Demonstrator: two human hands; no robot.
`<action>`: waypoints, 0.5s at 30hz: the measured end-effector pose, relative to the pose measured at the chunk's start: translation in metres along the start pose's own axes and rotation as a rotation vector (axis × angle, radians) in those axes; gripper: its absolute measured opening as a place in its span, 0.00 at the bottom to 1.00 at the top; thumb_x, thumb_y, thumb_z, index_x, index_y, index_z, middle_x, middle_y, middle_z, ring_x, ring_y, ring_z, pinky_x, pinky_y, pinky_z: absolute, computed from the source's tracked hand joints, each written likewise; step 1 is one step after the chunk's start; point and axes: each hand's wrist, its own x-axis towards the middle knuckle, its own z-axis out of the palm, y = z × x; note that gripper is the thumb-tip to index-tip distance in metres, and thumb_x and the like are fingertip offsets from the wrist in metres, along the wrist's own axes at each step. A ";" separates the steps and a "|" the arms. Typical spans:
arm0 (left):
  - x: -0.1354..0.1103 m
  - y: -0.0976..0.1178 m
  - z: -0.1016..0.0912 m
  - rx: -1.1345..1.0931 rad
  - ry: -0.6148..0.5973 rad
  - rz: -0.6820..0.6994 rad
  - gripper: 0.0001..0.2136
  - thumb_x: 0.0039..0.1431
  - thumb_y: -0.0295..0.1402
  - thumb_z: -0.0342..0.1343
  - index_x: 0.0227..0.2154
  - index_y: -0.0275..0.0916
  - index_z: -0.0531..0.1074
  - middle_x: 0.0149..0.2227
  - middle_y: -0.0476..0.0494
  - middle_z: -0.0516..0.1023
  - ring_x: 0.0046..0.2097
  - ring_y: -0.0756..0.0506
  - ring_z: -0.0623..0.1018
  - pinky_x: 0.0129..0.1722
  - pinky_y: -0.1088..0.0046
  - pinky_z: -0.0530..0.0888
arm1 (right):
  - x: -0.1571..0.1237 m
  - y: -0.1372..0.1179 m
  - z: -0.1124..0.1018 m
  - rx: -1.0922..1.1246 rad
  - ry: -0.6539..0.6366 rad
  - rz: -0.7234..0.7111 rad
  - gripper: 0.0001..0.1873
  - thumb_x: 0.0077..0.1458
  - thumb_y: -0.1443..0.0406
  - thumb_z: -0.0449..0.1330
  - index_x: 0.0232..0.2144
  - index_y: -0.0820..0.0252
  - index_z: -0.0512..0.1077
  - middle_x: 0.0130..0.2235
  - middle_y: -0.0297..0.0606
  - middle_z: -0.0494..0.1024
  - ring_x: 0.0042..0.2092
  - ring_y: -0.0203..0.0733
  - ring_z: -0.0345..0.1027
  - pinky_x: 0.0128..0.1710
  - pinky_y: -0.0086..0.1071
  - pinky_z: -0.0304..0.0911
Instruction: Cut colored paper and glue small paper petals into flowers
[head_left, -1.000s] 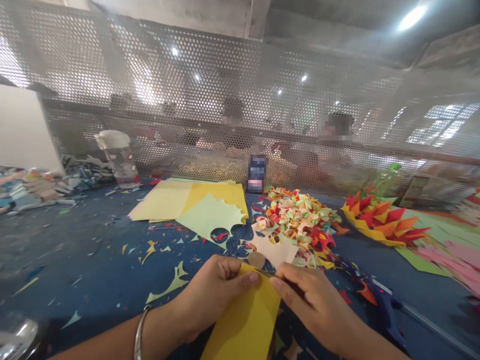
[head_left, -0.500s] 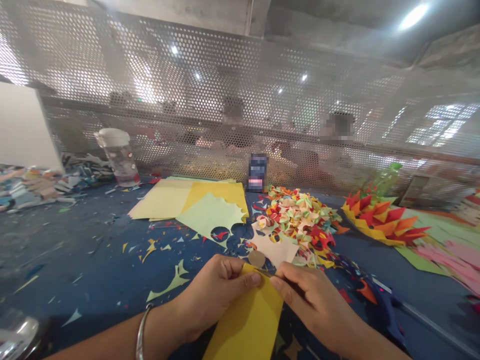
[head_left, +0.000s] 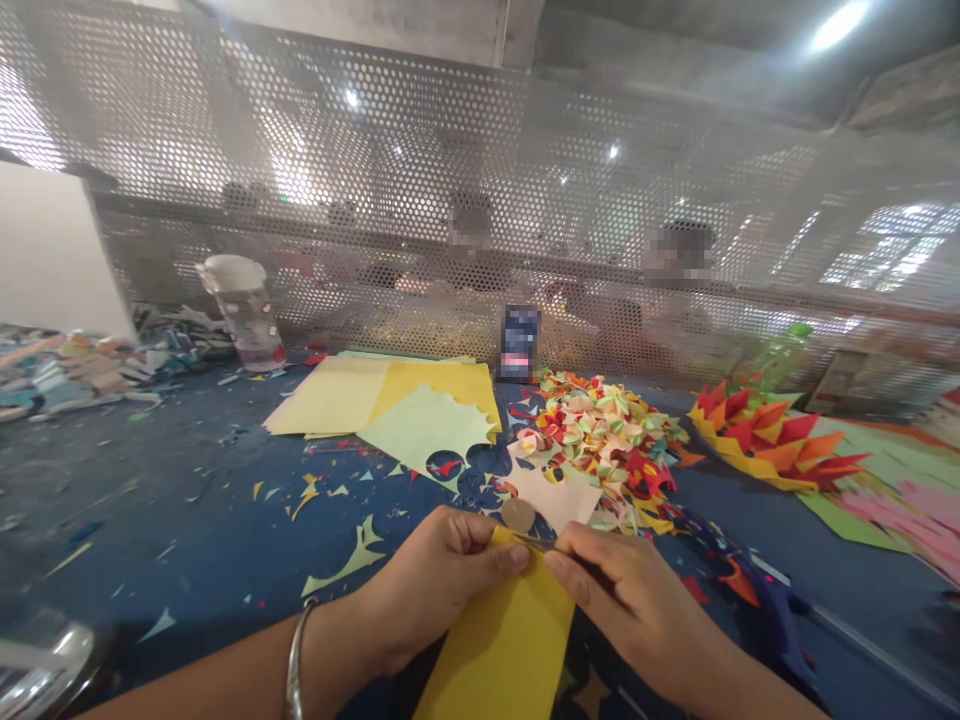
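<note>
A long strip of yellow paper [head_left: 499, 640] lies between my hands and runs down past the bottom edge. My left hand [head_left: 442, 570] is closed on its upper left corner, thumb flat on top. My right hand [head_left: 630, 590] pinches the upper right corner between thumb and forefinger. A thin dark line shows along the top edge between both hands; whether it is a fold or a narrow tool I cannot tell. Just beyond sits a tan round disc [head_left: 517, 515], beside a pale pink paper offcut [head_left: 555, 492] with scalloped cut edges.
A heap of small folded paper pieces [head_left: 607, 420] lies behind my right hand. Yellow and cream sheets [head_left: 330, 395] are stacked at the back, near a phone [head_left: 519, 345]. A lidded cup [head_left: 244, 315], an orange-red paper flower [head_left: 772, 435] and a dark blue tool [head_left: 772, 610] flank the work area.
The whole view has shifted slightly, so things appear a little further right. Both hands keep their hold on the yellow paper in nearly the same pose.
</note>
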 end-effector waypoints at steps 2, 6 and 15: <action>0.000 0.000 0.000 0.000 0.001 -0.008 0.15 0.50 0.44 0.60 0.28 0.33 0.77 0.27 0.43 0.79 0.25 0.51 0.75 0.27 0.78 0.68 | 0.000 0.000 0.001 -0.004 -0.007 0.008 0.17 0.63 0.59 0.45 0.24 0.57 0.60 0.22 0.31 0.65 0.25 0.35 0.60 0.24 0.29 0.52; 0.001 -0.001 -0.001 0.009 -0.003 -0.025 0.16 0.49 0.45 0.61 0.29 0.34 0.77 0.28 0.43 0.79 0.26 0.51 0.75 0.27 0.78 0.68 | 0.001 -0.001 0.001 -0.004 -0.017 0.014 0.17 0.63 0.58 0.45 0.24 0.57 0.60 0.23 0.30 0.65 0.25 0.35 0.60 0.25 0.29 0.52; -0.004 0.000 0.002 -0.011 0.011 -0.014 0.15 0.53 0.44 0.57 0.31 0.34 0.76 0.30 0.42 0.80 0.27 0.50 0.76 0.28 0.77 0.68 | 0.001 -0.001 0.000 -0.019 -0.005 0.011 0.17 0.63 0.59 0.45 0.23 0.57 0.57 0.22 0.29 0.62 0.24 0.34 0.58 0.24 0.28 0.51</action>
